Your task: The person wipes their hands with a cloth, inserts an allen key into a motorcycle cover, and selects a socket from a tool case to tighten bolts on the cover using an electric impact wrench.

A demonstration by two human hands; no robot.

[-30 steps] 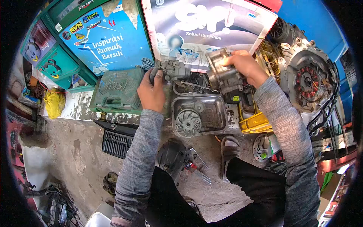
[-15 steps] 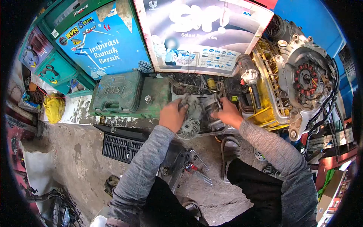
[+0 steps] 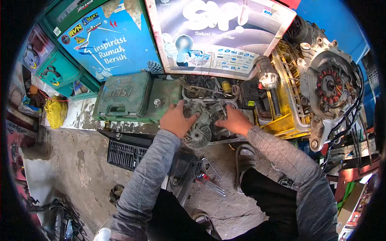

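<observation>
My left hand (image 3: 177, 119) is wrapped round a grey metal engine part (image 3: 198, 111), low over the metal tray, just above the finned disc (image 3: 198, 135). Beside it, my right hand (image 3: 235, 119) grips a second metal part, a cylinder-like casting (image 3: 218, 111), at the tray's right half. The two parts are side by side; whether they touch cannot be made out. Part of the tray's rim (image 3: 229, 140) shows below my right hand. My fingers hide some of both castings.
Left of the tray lies a green tool case (image 3: 125, 94). Behind is a tray of tools (image 3: 209, 89). A power tool (image 3: 268, 78) leans by a yellow crate (image 3: 287, 122), with a large engine (image 3: 329, 86) further right. A black socket set (image 3: 125, 154) lies on the floor.
Both hands have come down and closer together, bringing the two metal parts from above the bench to the tray. The power tool and the yellow spool, hidden earlier, now show.
</observation>
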